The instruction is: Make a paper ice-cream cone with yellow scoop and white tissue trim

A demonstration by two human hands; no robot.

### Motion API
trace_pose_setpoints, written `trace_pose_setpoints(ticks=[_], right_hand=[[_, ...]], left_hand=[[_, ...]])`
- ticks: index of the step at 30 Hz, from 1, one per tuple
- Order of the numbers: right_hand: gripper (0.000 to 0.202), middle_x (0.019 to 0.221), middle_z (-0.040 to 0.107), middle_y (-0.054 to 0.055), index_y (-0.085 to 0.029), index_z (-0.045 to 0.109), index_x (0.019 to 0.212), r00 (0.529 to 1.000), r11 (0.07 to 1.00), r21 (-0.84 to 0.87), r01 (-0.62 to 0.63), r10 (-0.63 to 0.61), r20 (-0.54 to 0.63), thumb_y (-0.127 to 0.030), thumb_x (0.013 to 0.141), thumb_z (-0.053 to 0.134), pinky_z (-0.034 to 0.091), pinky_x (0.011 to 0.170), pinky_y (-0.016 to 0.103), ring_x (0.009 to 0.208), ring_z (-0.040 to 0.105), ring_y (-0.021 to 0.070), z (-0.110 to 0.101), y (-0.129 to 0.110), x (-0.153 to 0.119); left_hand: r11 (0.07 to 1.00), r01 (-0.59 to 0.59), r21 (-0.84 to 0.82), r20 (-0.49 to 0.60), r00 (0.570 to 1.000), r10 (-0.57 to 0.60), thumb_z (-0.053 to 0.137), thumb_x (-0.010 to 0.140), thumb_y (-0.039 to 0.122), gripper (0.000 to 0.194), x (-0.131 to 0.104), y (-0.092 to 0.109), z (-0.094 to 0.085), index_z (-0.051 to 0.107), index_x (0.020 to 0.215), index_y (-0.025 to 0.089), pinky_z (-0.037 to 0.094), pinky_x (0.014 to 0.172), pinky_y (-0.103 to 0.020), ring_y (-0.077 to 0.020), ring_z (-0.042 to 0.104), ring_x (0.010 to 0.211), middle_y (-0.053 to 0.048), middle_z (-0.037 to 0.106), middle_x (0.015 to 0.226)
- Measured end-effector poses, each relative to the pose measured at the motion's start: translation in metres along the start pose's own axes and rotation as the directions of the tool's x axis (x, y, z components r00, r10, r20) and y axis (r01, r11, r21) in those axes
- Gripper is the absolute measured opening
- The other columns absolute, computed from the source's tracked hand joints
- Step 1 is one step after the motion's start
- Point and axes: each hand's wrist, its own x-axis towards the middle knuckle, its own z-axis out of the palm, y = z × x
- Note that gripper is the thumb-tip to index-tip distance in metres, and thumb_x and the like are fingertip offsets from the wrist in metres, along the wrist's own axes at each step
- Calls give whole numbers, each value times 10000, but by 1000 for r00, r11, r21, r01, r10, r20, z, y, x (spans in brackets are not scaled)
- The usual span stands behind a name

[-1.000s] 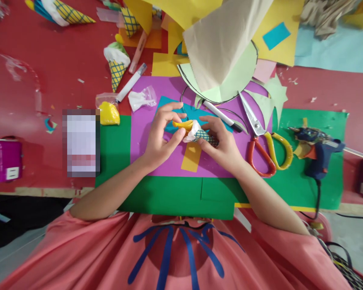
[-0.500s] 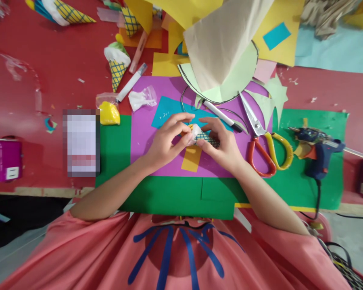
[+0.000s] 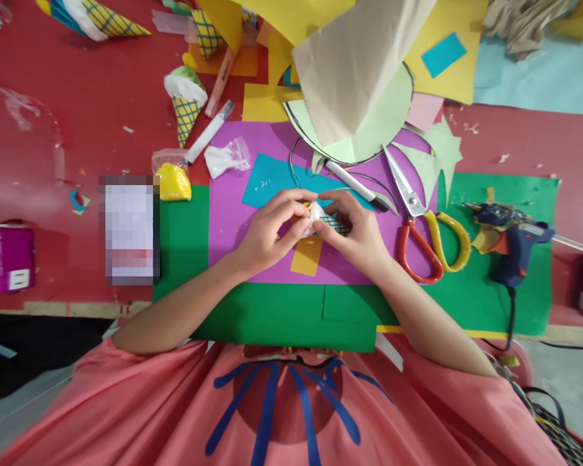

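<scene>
Between my two hands lies a small paper ice cream cone [image 3: 337,224], yellow with dark crossed lines, its point to the right. White clay [image 3: 316,212] covers its wide end. My right hand [image 3: 354,221] is closed around the cone, thumb on the near side. The fingers of my left hand [image 3: 278,225] pinch the white clay at the cone's mouth. A bit of yellow shows behind the clay, partly hidden by my fingers. Below them an orange paper strip [image 3: 306,259] rests on the purple sheet [image 3: 233,259].
Scissors [image 3: 411,207] lie open right of my hands, with a glue gun [image 3: 515,246] farther right. A marker [image 3: 357,184] sits just beyond my hands. Bagged yellow clay [image 3: 174,182], bagged white clay [image 3: 227,158], a finished cone [image 3: 186,107] and a blurred phone-like rectangle [image 3: 129,230] are leftward.
My left fingers have shifted slightly over the white clay, and both hands' fingertips are closer together. The cone stays in place between them.
</scene>
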Motion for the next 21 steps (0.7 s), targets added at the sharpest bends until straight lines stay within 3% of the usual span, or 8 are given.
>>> trace_pose_setpoints(ticks=[6,13,21], right_hand=[[442,847,637,4,-186,565,1221,1000,1000,9,19,-19,16,-389,839,656,322,549,273,547,429,80,0,0,0],[423,876,662,11,-201,558,1241,999,999,8,45,-45,25,-341,847,619,350,550,285,553,461,95,-2,-2,1],[485,1052,668,66,-187,516,1297,994,992,-54,110,-109,33,-281,826,581,485,680,329,742,607,162,-3,3,1]], left_hand=[[1000,8,14,1,1000,-8,490,983,278,126,0,-1,0,564,903,216,537,977,-353,-174,639,1157,-64,681,1179],[1000,9,2,-9,1000,-9,509,975,250,97,-1,-2,-1,572,909,216,525,996,-334,-164,632,1170,-53,676,1200],[998,45,43,-102,994,-41,540,966,333,159,1,-5,-2,643,903,229,512,1044,-361,-176,623,1193,-43,662,1246]])
